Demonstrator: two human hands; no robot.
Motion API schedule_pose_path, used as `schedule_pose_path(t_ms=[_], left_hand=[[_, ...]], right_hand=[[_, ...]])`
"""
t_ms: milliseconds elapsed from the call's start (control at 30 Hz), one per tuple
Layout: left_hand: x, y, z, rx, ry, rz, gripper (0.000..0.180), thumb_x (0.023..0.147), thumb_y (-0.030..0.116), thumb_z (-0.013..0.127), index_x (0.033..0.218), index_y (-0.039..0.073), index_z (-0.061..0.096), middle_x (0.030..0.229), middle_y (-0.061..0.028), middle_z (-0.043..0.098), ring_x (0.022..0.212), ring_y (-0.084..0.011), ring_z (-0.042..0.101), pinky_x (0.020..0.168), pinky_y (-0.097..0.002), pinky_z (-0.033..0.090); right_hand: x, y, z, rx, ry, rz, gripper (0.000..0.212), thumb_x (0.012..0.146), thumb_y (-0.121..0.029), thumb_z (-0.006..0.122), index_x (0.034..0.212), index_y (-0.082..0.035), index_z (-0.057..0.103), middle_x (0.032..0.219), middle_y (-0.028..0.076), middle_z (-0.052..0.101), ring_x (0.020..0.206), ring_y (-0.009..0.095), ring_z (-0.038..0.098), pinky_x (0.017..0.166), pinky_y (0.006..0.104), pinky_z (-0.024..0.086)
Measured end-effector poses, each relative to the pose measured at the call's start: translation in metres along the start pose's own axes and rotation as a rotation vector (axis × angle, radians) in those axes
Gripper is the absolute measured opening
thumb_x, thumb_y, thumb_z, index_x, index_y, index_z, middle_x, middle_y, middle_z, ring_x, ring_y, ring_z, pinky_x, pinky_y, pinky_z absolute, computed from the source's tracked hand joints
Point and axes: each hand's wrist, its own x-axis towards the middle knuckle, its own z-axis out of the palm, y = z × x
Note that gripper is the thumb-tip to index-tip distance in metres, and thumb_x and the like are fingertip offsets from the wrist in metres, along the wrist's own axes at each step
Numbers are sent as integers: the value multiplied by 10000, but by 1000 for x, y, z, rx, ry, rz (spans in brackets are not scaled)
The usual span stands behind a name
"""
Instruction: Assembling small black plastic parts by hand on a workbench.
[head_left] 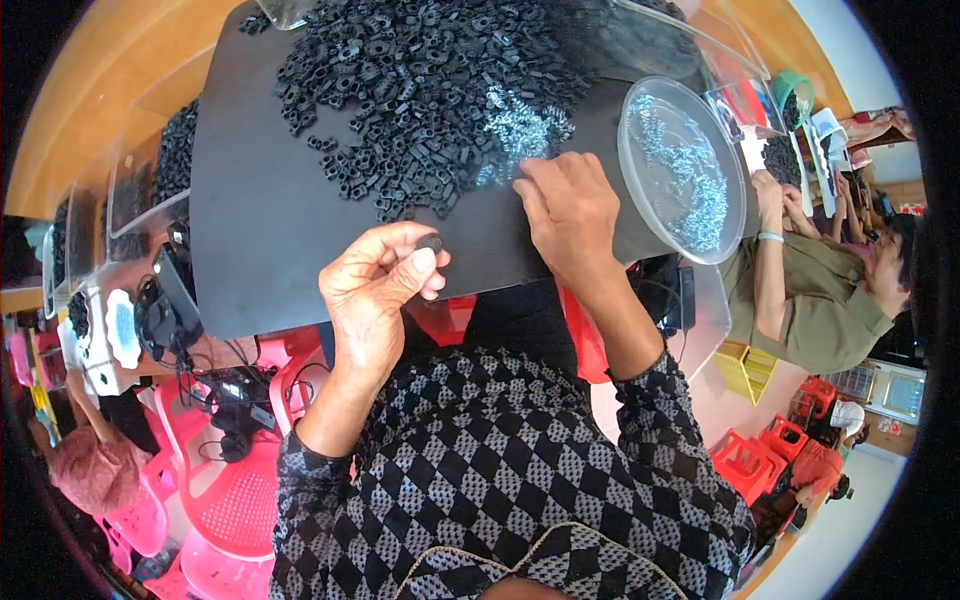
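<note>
Between the thumb and fingers of my left hand (375,280) is a small black plastic part (429,242), pinched just above the near edge of the dark table (255,180). My right hand (572,215) is at the near side of a small pile of shiny metal springs (520,125), thumb and fingertips drawn together. Whatever those fingertips hold, if anything, is too small to make out. Beyond both hands spreads a big heap of black plastic parts (400,90).
To the right, a round clear plastic tray (632,150) holds more springs. A co-worker in a green shirt (830,300) sits at the right, handling black parts. Pink plastic chairs (235,505) stand at the left; red stools (750,465) are at the lower right.
</note>
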Motion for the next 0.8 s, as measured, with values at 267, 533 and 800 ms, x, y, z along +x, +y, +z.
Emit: schedule_pose_path(t_ms=[267, 533, 800], left_hand=[[0, 1, -2, 14, -32, -18, 175, 811, 32, 649, 961, -52, 617, 803, -137, 658, 599, -136, 585, 543, -246, 481], [0, 1, 1, -42, -42, -36, 175, 819, 22, 651, 983, -35, 628, 826, -105, 660, 639, -111, 591, 584, -212, 481], [-1, 1, 4, -77, -67, -23, 176, 814, 23, 649, 977, -39, 624, 820, -100, 655, 637, -122, 588, 576, -224, 481]], right_hand=[[-4, 2, -6, -66, -104, -25, 161, 684, -58, 704, 811, -47, 604, 710, 100, 552, 677, 286, 526, 603, 382, 437], [-3, -29, -22, 935, -281, 481, 107, 821, -50, 658, 897, 22, 637, 781, 22, 616, 699, 67, 559, 624, 201, 432], [1, -54, -19, 1304, -362, 571, 79, 856, -26, 612, 906, 32, 630, 830, 22, 633, 757, 63, 575, 674, 207, 477]])
